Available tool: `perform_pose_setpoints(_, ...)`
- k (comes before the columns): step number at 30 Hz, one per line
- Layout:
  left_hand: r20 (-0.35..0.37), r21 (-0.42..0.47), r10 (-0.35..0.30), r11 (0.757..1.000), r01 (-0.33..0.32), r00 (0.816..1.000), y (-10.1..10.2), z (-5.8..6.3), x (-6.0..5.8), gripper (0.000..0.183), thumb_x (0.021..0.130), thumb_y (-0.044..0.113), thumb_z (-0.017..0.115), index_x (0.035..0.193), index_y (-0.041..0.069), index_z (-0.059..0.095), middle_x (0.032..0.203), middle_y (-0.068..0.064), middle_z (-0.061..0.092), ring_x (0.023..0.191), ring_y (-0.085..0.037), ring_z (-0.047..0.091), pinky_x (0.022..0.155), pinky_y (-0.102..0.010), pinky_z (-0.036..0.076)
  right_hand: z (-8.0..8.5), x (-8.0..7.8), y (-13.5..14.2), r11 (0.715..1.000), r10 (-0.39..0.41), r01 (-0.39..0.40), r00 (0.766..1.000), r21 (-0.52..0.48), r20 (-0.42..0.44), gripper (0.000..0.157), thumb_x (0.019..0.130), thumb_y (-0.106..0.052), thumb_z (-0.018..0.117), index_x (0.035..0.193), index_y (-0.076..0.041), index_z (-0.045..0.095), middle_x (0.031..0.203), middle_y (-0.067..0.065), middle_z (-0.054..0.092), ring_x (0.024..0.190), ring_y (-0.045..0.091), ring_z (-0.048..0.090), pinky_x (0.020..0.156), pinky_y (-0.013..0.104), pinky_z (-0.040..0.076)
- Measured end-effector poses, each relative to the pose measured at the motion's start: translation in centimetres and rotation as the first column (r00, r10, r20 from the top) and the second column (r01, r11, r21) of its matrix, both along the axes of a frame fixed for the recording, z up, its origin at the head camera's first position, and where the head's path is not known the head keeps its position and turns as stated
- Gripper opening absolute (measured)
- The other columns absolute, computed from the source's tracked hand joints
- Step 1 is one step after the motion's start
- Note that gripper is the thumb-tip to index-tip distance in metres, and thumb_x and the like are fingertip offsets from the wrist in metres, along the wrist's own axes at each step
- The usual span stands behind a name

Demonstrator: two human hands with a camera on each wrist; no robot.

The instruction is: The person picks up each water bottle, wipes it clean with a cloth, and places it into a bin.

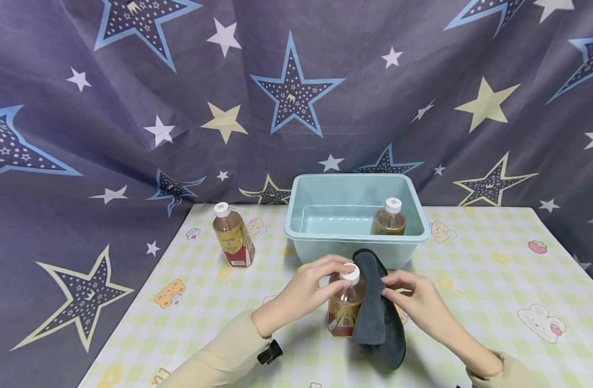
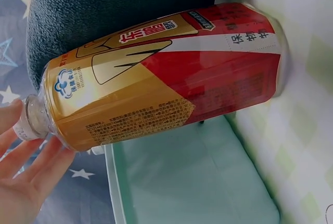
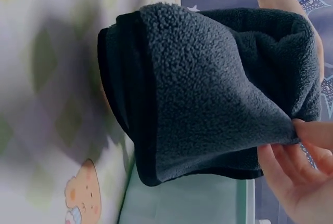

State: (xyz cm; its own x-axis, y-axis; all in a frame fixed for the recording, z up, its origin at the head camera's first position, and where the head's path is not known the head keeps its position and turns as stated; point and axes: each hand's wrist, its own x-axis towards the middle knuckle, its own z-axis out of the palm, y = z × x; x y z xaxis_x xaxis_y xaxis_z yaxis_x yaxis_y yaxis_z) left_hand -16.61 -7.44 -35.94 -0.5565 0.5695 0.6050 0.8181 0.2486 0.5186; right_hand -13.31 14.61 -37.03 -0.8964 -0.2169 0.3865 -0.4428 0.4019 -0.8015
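Observation:
My left hand [image 1: 317,284] grips the white-capped neck of a bottle [image 1: 344,315] that stands upright on the table. In the left wrist view the bottle [image 2: 166,78] has a gold and red label, and its cap sits between my thumb and fingers. A dark grey cloth [image 1: 376,310] hangs folded against the bottle's right side. My right hand [image 1: 419,299] pinches this cloth between thumb and fingers, seen closely in the right wrist view, where the cloth [image 3: 203,89] hides the bottle.
Just behind my hands is a light blue bin [image 1: 350,248], with another bottle [image 1: 390,220] inside at its right. A third bottle [image 1: 234,240] stands on the table to the left. The checked tablecloth [image 1: 495,280] meets a star-patterned curtain [image 1: 325,64] at the back.

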Motion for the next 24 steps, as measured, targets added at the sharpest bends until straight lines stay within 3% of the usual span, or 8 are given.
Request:
perform_pose_setpoints(7,-0.071,-0.031,0.002,1.000,-0.004,0.997,0.0,-0.1,-0.3,0.018,0.082,0.011,0.062,0.099,0.006,0.062,0.107,-0.006,0.059,0.097,-0.009,0.056,0.083,-0.012,0.044,-0.6,-0.2,-0.6,1.000,-0.020,0.021,0.998,-0.006,0.059,0.013,0.074,0.009,0.063,0.082,-0.001,0.063,0.077,0.004,0.063,0.071,0.002,0.057,0.062,0.022,0.053)
perform_pose_setpoints(15,-0.078,-0.038,-0.003,0.999,0.000,0.997,0.0,-0.1,-0.3,0.017,0.083,0.012,0.061,0.099,0.007,0.061,0.107,-0.005,0.059,0.093,-0.007,0.056,0.081,-0.011,0.045,-2.0,-0.4,-0.7,1.000,-0.020,0.016,0.986,0.026,0.168,0.012,0.076,0.011,0.060,0.080,-0.001,0.061,0.078,0.010,0.063,0.071,0.006,0.059,0.062,0.022,0.052)
perform_pose_setpoints(24,-0.061,-0.032,-0.002,0.999,0.001,0.998,-0.1,-0.1,-0.2,0.018,0.083,0.013,0.062,0.100,0.007,0.062,0.106,-0.004,0.059,0.088,-0.004,0.056,0.076,-0.010,0.046,-3.6,-1.0,-0.4,0.995,0.043,-0.056,0.986,0.078,0.161,0.013,0.076,0.009,0.060,0.078,-0.004,0.060,0.076,0.003,0.063,0.068,0.007,0.058,0.062,0.022,0.051)
